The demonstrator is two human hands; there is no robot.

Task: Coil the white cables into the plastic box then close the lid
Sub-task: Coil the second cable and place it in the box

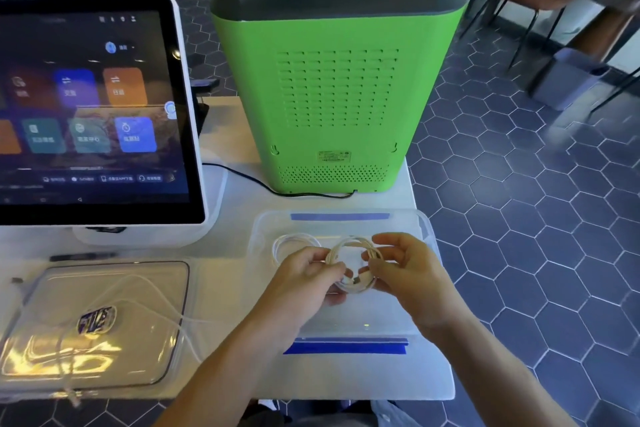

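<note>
Over an open clear plastic box (427, 229) on a white table (235, 253), the left hand (304, 274) and right hand (408, 267) pinch opposite sides of a coiled white cable (349, 246) (a second coil (294, 243) lies inside), the lid (93, 322) lying to the left.

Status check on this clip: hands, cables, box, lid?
Both hands, left and right, grip a coiled cable over the open box. Second coil already inside. Lid off, lying left.
</note>
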